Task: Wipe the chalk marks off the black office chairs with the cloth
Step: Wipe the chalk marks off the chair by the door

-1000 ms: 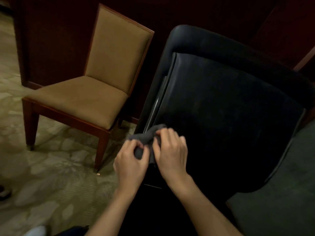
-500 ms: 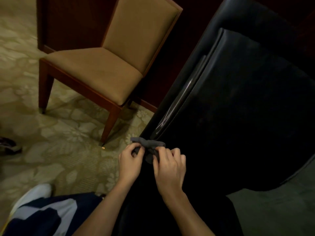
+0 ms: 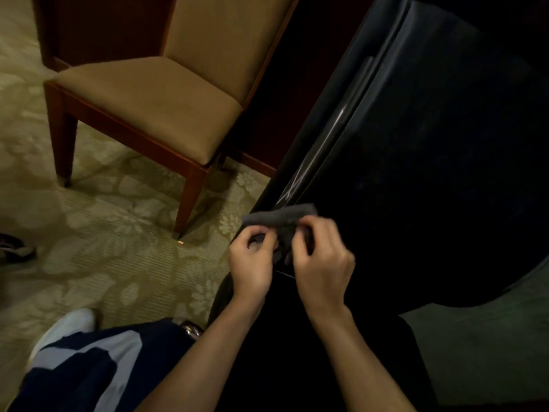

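Observation:
A black office chair (image 3: pixel 430 162) fills the right half of the view, its back facing me. White chalk marks (image 3: pixel 292 188) run along its left edge, just above my hands. A small grey cloth (image 3: pixel 279 217) is bunched between both hands at that edge. My left hand (image 3: pixel 252 263) grips the cloth's left part with curled fingers. The fingers of my right hand (image 3: pixel 322 263) pinch its right part. Part of the cloth is hidden inside my hands.
A tan upholstered chair with red-brown wooden legs (image 3: pixel 154 93) stands on the patterned carpet (image 3: pixel 98 242) to the left. My leg in dark and light trousers and a white shoe (image 3: pixel 65 325) show at lower left. A dark shoe (image 3: pixel 15 248) lies at the left edge.
The view has dropped and shifted right, so the black chair looms larger. Both hands stay on the cloth and have spread it slightly wider at the chair's left edge.

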`<state>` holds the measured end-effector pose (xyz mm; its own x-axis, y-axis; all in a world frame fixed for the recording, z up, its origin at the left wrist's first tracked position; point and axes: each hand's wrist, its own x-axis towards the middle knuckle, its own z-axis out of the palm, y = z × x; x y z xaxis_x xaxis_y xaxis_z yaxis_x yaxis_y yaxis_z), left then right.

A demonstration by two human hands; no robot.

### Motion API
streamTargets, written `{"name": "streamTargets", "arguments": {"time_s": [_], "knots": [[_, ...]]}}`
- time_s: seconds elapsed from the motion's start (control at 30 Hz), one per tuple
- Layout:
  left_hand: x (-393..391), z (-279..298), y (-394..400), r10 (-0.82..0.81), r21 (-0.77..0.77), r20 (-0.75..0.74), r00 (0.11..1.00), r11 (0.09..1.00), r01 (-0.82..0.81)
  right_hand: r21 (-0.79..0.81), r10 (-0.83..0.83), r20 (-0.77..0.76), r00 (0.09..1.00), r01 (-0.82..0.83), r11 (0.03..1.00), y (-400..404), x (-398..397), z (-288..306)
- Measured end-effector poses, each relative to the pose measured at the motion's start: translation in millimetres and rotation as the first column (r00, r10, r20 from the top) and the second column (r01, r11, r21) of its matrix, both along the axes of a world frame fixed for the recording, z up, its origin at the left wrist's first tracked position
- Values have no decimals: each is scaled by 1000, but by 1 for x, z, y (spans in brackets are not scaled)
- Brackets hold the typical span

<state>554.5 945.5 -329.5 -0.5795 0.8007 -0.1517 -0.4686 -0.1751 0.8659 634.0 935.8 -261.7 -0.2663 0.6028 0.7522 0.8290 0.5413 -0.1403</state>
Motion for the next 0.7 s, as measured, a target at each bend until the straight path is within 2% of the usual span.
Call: {"name": "streamTargets", "arguments": {"time_s": [0.1,0.17,0.23,0.37,0.47,0.7], "knots": [[2,26,-2,97,80,-205,974,993,-82,32,-10,-93,996,13,999,7,-3,30],[5,23,-2,138,102,-364,921,989,-108,8,-74,-71,995,75,997,12,-7,34],[6,7,-3,130,92,-453,882,991,-99,-27,-101,-21,995,100,995,14,-10,19],[-3,-23,6,57,-4,-523,850,998,-70,-148,-129,27,991,131,980,11,-12,-14],[-7,-22,7,69,13,-591,804,997,-76,-155,-140,34,990,144,977,12,-10,-1],[-11,65,22,240,227,-675,697,967,-113,-68,-162,-42,986,159,985,42,-15,94]]}}
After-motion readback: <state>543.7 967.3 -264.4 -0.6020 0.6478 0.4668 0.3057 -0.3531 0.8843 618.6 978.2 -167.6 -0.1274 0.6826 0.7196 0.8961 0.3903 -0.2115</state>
